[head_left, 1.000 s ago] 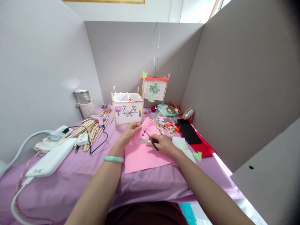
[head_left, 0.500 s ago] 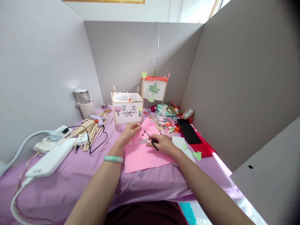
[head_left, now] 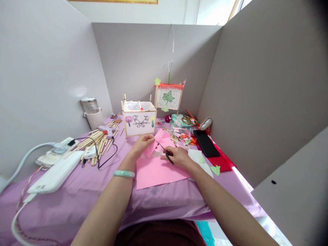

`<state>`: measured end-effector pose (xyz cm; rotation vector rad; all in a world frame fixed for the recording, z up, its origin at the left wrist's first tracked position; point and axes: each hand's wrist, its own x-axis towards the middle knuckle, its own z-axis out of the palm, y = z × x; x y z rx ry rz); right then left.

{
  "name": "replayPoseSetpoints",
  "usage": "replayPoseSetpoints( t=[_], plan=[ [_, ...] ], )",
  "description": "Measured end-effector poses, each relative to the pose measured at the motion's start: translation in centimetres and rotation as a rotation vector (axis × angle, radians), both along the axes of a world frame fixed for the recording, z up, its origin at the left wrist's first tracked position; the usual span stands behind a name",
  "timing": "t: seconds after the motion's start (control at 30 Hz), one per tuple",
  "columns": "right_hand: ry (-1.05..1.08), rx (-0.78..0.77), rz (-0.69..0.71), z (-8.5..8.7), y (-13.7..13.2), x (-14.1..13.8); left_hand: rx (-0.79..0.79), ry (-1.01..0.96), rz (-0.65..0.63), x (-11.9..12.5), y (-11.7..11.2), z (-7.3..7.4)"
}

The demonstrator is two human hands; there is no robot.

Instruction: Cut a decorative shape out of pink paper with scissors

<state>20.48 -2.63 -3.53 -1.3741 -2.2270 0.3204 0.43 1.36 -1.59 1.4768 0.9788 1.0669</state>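
My left hand (head_left: 141,145) pinches the lifted edge of a pink paper sheet (head_left: 156,171) that lies on the purple cloth in front of me. My right hand (head_left: 179,158) grips small black-handled scissors (head_left: 165,152), whose blades point up-left into the raised pink flap (head_left: 156,140). A green bangle (head_left: 124,173) sits on my left wrist. Both hands work just in front of a small white paper lantern with a wooden frame (head_left: 139,119).
A second lantern with a green leaf (head_left: 169,96) stands at the back. Wooden sticks (head_left: 98,140), a glue gun (head_left: 107,129), a power strip (head_left: 56,175) and cables lie at left. A black phone (head_left: 206,143), red paper and scraps lie at right. Grey partitions surround the table.
Almost nothing differs. The pink flap and the scissors have shifted very slightly; both hands stay in the same place.
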Motion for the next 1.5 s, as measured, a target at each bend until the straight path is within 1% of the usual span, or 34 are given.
replayPoseSetpoints(
  t=[0.3,0.93,1.1,1.33,1.5],
  plan=[
    [-0.011,0.01,-0.025,-0.11,0.04,0.04,0.021,0.016,0.009,-0.19,0.31,-0.34],
    [0.026,-0.01,0.015,-0.14,0.04,0.25,0.054,0.015,0.004,-0.37,0.89,-0.91],
    [0.009,0.018,-0.009,-0.21,0.07,0.26,0.047,-0.002,-0.015,-0.32,0.78,-0.81],
    [0.027,-0.001,-0.007,-0.15,-0.09,0.17,0.018,-0.017,-0.011,-0.18,0.56,-0.62],
    [0.038,-0.004,0.002,-0.41,0.09,0.19,0.026,-0.007,-0.007,-0.23,0.64,-0.71]
  ],
)
